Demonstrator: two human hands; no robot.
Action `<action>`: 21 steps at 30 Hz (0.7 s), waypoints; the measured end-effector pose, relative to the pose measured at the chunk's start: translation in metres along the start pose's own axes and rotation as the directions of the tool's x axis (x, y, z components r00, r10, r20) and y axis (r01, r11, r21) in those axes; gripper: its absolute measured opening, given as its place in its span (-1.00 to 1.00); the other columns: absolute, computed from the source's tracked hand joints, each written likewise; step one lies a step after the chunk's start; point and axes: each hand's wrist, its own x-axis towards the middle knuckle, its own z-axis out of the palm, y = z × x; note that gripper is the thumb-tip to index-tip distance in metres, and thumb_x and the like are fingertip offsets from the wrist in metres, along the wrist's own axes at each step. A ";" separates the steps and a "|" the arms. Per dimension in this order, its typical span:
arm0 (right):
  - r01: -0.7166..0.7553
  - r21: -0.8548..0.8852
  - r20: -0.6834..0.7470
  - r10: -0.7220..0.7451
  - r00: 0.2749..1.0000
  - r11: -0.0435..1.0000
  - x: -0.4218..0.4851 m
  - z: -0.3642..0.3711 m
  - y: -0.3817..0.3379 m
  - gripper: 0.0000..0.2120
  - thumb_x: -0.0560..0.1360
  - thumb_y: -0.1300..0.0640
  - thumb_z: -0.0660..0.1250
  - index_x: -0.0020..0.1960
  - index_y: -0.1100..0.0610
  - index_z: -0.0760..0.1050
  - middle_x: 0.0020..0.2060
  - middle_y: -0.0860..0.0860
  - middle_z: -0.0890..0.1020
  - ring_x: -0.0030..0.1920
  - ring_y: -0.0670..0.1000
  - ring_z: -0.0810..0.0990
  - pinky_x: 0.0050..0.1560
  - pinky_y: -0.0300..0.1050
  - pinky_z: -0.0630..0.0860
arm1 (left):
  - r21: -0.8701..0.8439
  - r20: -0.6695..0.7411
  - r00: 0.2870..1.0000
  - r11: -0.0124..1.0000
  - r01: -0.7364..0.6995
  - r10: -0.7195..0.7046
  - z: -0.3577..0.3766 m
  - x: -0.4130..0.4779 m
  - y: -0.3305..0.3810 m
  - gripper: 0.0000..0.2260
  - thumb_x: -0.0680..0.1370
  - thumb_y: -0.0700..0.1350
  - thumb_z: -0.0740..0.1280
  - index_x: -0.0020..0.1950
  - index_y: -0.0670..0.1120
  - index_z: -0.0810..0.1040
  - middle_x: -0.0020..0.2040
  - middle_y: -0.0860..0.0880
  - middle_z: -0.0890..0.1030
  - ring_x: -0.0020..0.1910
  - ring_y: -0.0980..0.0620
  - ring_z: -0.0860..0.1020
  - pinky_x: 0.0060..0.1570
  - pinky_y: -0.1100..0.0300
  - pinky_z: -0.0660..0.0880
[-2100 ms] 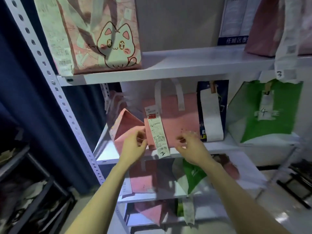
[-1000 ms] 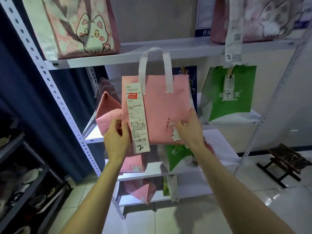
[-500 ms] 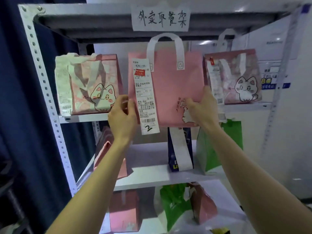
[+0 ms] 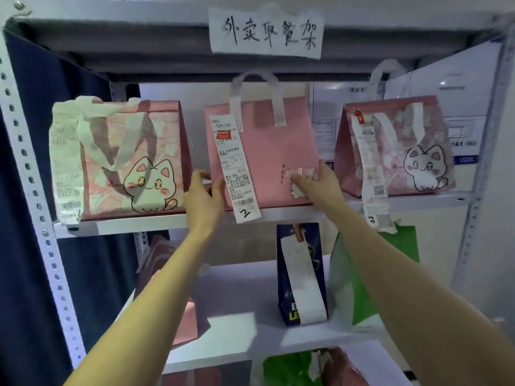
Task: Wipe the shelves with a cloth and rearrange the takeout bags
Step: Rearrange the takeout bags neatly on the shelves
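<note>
A plain pink takeout bag with white handles and a long receipt marked 2 stands on the upper shelf, between two pink cat-print bags. My left hand grips its lower left edge beside the receipt. My right hand holds its lower right side, thumb over the small printed figure. The left cat bag and the right cat bag, whose receipt is marked 3, stand on either side, close to it. No cloth is in view.
A handwritten paper sign is taped to the top shelf's front. On the shelf below stand a dark blue bag, a green bag and a pink bag at the left. A perforated metal post and a dark curtain are left.
Both hands lifted the pink bag marked 2 from the middle shelf up to the upper shelf; it now rests there between the two cat bags. The view tilted upward.
</note>
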 end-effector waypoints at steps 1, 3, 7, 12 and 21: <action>0.000 -0.005 0.007 0.000 1.000 1.000 0.000 0.002 0.009 -0.53 0.53 -0.10 0.54 0.37 0.03 0.56 0.13 -0.14 0.72 0.13 -0.10 0.70 0.26 -0.02 0.61 | -0.001 0.003 1.000 1.000 -0.021 0.021 0.003 -0.001 -0.004 -0.85 0.71 -0.06 0.38 0.21 -0.07 0.47 -0.13 0.06 0.70 -0.07 -0.08 0.70 0.01 -0.11 0.63; 0.011 -0.047 -0.004 -0.011 1.000 0.999 0.001 0.002 0.018 -0.53 0.55 -0.15 0.51 0.37 0.03 0.58 0.15 -0.10 0.73 0.16 -0.05 0.70 0.27 0.01 0.62 | 0.016 0.018 0.998 0.998 -0.065 0.064 0.007 -0.002 -0.009 -0.82 0.71 -0.11 0.39 0.24 -0.11 0.45 -0.14 -0.02 0.72 -0.09 -0.12 0.71 -0.03 -0.11 0.63; 0.025 -0.067 -0.027 -0.027 0.999 0.997 0.001 -0.001 0.021 -0.58 0.55 -0.14 0.52 0.32 0.02 0.60 0.10 -0.14 0.74 0.09 -0.13 0.71 0.19 -0.06 0.64 | 0.089 0.061 0.994 0.991 -0.097 0.092 0.012 0.000 -0.010 -0.78 0.71 -0.16 0.37 0.32 -0.13 0.44 -0.14 -0.08 0.70 -0.15 -0.11 0.65 -0.13 0.01 0.54; 0.004 -0.046 -0.038 -0.006 0.999 0.999 -0.004 -0.005 0.016 -0.61 0.53 -0.11 0.53 0.30 0.00 0.60 0.07 -0.17 0.73 0.07 -0.15 0.71 0.17 -0.07 0.64 | 0.114 0.128 0.987 0.987 -0.110 0.095 0.006 0.004 -0.008 -0.73 0.70 -0.18 0.36 0.39 -0.15 0.45 -0.06 -0.02 0.65 -0.21 0.04 0.58 -0.16 0.16 0.39; 0.000 -0.184 0.027 0.005 1.000 0.983 -0.029 -0.040 0.007 -0.55 0.60 -0.06 0.46 0.42 0.08 0.49 0.18 -0.09 0.67 0.10 -0.09 0.65 0.19 -0.05 0.61 | 0.096 0.150 0.988 0.993 -0.063 0.048 0.004 -0.011 0.010 -0.50 0.69 -0.14 0.40 0.60 -0.07 0.33 0.25 0.14 0.58 -0.04 0.18 0.63 0.09 0.15 0.49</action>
